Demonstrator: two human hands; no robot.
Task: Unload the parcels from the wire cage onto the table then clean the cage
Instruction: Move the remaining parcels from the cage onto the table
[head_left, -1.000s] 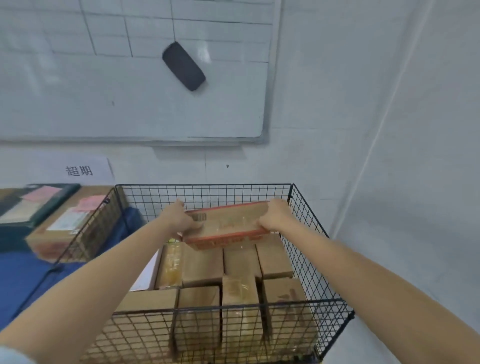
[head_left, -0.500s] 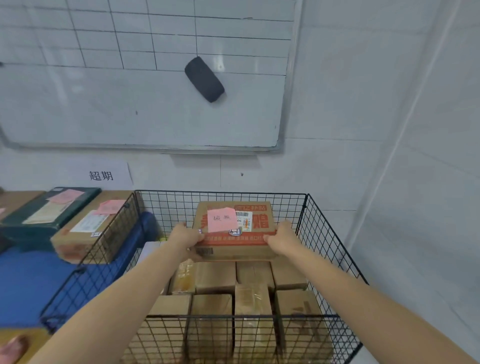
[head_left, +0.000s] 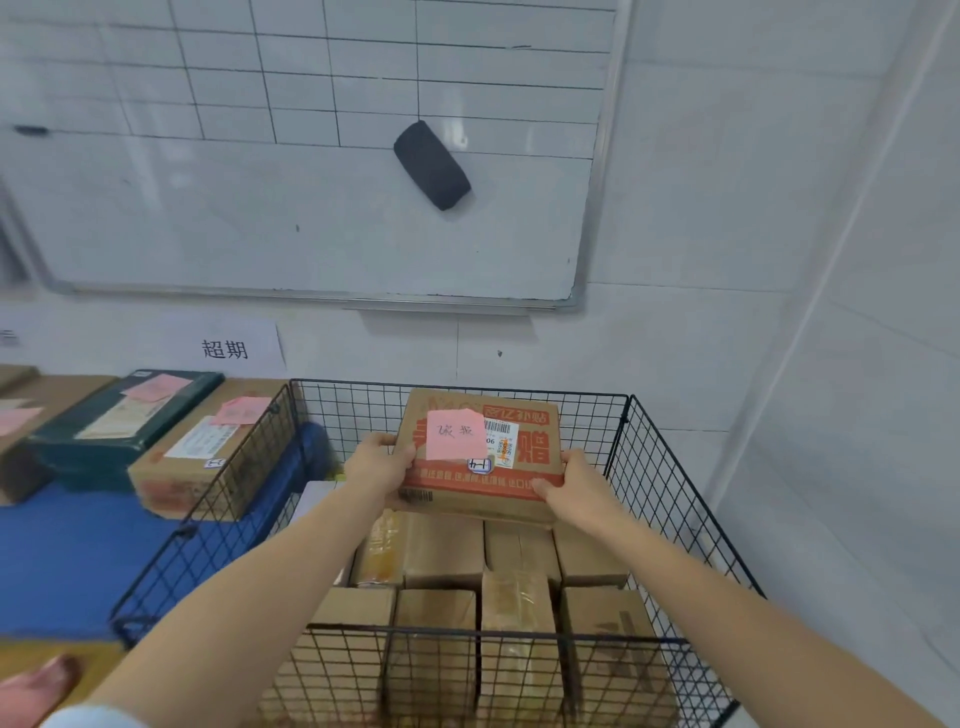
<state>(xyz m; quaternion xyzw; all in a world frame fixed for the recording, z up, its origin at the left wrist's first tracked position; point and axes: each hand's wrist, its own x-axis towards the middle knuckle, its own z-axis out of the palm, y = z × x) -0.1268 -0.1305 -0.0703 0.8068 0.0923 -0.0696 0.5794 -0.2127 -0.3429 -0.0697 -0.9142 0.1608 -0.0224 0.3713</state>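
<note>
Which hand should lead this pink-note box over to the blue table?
Left. The left hand grips the box on the side nearest the blue table, left of the wire cage; the right hand holds the far side.

Parcel (head_left: 480, 457) between both hands, above cage (head_left: 675, 493)

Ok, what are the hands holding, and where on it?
The cardboard parcel with the pink note: left hand on its left edge, right hand on its right front corner.

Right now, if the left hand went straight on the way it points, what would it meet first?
Probably the back mesh of the wire cage, the parcel in the left hand going along; depth unclear.
</note>
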